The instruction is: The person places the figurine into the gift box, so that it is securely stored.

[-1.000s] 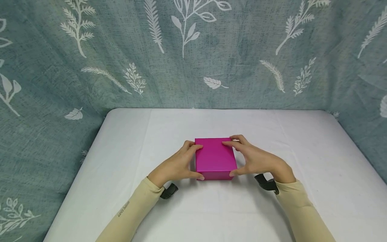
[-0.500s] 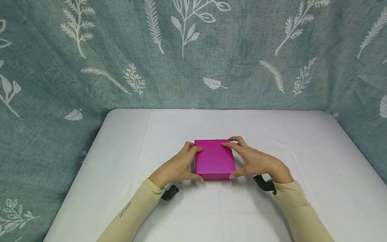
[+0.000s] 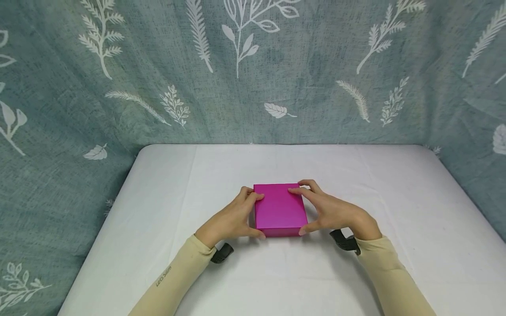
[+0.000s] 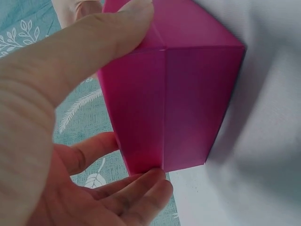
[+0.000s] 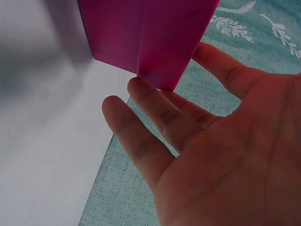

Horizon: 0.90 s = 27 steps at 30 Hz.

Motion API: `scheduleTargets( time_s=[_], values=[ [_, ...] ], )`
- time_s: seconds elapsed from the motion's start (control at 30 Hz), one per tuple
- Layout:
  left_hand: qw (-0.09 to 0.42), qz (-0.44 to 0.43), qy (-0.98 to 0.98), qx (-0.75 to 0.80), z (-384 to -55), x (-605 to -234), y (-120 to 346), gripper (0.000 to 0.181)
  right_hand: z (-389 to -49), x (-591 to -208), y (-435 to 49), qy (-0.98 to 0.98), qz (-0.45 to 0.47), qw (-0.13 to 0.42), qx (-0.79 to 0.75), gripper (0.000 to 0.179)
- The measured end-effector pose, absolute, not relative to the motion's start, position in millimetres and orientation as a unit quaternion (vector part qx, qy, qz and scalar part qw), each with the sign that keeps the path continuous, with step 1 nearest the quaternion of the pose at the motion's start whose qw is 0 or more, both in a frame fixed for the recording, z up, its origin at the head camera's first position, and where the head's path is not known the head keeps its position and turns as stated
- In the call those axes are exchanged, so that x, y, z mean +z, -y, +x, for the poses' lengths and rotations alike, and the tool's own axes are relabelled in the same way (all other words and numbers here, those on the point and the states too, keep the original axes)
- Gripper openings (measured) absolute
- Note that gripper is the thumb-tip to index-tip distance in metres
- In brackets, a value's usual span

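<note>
A closed magenta box [image 3: 280, 206] stands on the white tabletop, between both hands. A seam runs along its side in the left wrist view, marking off a lid [image 4: 136, 108] from the base [image 4: 202, 103]. My left hand [image 3: 231, 218] grips the left side, thumb at the front corner, index finger over the top edge, other fingers at the back corner. On the other side my right hand [image 3: 336, 210] holds the box with its thumb on the front, index fingertip on top and further fingers behind. What the box contains is hidden.
The table [image 3: 205, 164] has a white cover with faint creases and rounded far corners. Blue-green cloth [image 3: 221, 109] printed with white leaves hangs behind it and along both sides. Black wrist devices [image 3: 222, 253] sit below the cuffs of the pale yellow sleeves [image 3: 174, 272].
The box's top has sunk slightly, and its visible front face looks a little shorter. My right hand has shifted slightly left along with that side. Both hands keep their hold.
</note>
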<state>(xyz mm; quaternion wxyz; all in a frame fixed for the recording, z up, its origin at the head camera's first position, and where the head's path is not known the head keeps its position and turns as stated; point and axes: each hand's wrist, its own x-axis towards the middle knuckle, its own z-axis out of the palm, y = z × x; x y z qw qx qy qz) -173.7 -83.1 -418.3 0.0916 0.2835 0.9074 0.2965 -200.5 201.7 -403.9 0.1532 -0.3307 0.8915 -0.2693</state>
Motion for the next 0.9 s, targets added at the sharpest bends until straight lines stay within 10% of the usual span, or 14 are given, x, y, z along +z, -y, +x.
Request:
scheduleTargets(
  time_s=[0.63, 0.9],
  values=[
    [0.103, 0.27, -0.901, 0.324, -176.9, -426.6, 96.4, 0.097, -200.4, -409.9, -208.6, -0.898, -0.312, 0.143, -0.274, 0.1],
    [0.05, 0.228, -0.911, 0.34, -178.9, -433.4, 147.4, 0.077, -196.0, -417.5, -244.7, -0.923, -0.283, 0.025, -0.258, 0.074]
  ],
)
